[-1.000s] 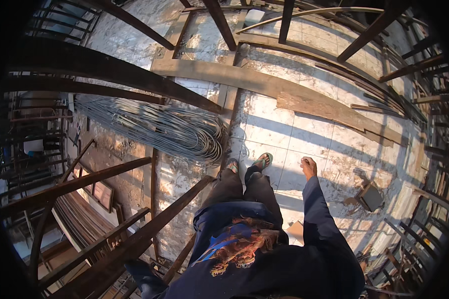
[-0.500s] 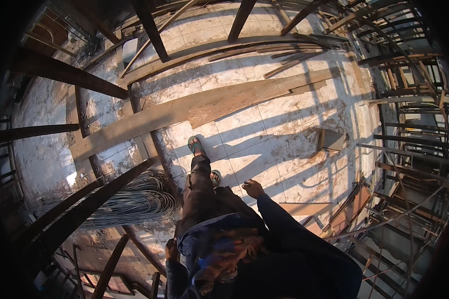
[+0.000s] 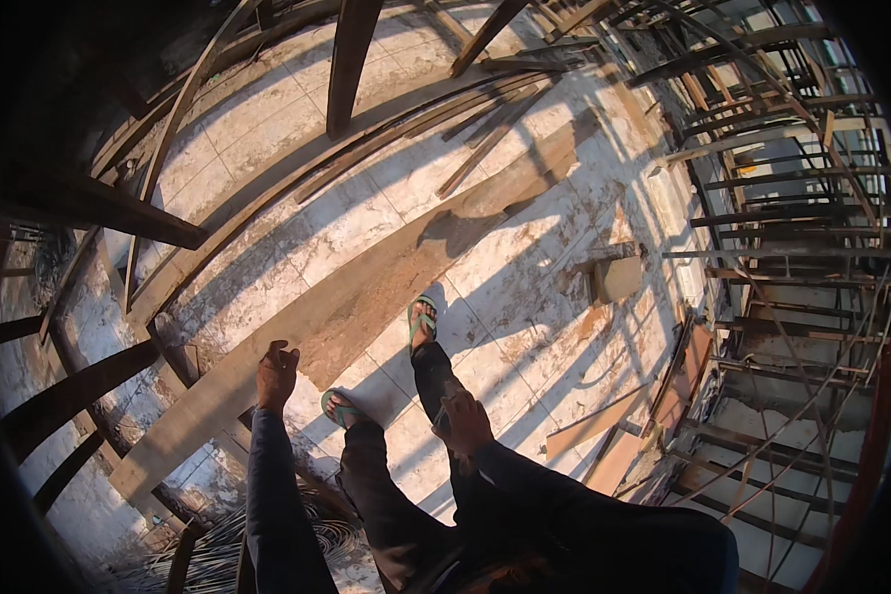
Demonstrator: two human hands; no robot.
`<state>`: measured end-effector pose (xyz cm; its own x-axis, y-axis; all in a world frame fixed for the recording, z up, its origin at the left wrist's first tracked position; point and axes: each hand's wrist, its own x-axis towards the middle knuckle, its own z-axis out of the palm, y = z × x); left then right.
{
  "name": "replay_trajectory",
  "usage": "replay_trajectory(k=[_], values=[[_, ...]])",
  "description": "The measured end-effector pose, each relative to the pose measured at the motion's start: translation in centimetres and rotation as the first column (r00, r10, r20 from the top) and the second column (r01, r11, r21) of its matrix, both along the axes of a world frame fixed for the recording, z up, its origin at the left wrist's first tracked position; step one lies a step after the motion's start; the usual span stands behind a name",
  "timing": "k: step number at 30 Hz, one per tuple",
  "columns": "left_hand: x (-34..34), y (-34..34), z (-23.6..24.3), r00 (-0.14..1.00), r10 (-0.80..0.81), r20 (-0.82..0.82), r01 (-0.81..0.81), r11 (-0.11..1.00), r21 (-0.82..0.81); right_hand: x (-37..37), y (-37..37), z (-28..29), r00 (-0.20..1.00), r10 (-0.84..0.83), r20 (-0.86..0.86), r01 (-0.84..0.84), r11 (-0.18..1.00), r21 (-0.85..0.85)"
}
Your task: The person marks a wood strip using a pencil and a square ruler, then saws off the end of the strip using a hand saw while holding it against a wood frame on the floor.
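Note:
My left hand [image 3: 278,376] is held out over the near part of a long wide wooden plank [image 3: 218,391] on the floor. Its fingers are loosely bent and a little apart, and nothing shows in them. Close to my right thigh hangs my right hand [image 3: 465,424], seen from its back. Its fingers are partly hidden against the dark trousers, so their hold is unclear. My feet, in green sandals [image 3: 423,319], stand beside the plank on dusty white tiles.
Thin timber strips [image 3: 495,144] lie beyond the plank. Dark upright posts [image 3: 351,69] stand at the far side and left. A coil of metal rods [image 3: 218,554] lies at lower left, a small block [image 3: 619,280] to the right, brown boards [image 3: 594,421] nearer, wooden scaffolding [image 3: 782,183] along the right.
My left hand has come up from beside my hip and out over the plank. My right hand has drawn in against my thigh. I have stepped forward, and the view has turned.

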<state>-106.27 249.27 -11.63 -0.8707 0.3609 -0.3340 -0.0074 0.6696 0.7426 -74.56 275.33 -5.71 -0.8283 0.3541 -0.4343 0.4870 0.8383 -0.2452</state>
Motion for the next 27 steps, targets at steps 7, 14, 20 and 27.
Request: replay_trajectory(k=[7, 14, 20, 27], values=[[-13.4, 11.1, -17.9, 0.926, -0.249, -0.284, 0.151, 0.933, -0.327, -11.8, 1.4, -15.6, 0.951, 0.302, -0.061, -0.303, 0.88, -0.366], [-24.8, 22.4, -35.0, 0.859, -0.363, -0.361, 0.113, 0.822, -0.557, -19.9, 3.6, -13.8, 0.992, -0.019, -0.123, -0.065, 0.766, -0.64], [-32.0, 22.9, -40.7, 0.844, -0.401, -0.356, -0.048, 0.605, -0.795, -20.8, 8.0, -13.7, 0.993, -0.002, -0.115, -0.076, 0.739, -0.669], [-29.5, 25.9, -42.3, 0.846, -0.335, -0.414, -0.165, 0.573, -0.803, -22.9, 11.0, -11.8, 0.992, -0.037, -0.118, -0.037, 0.82, -0.572]])
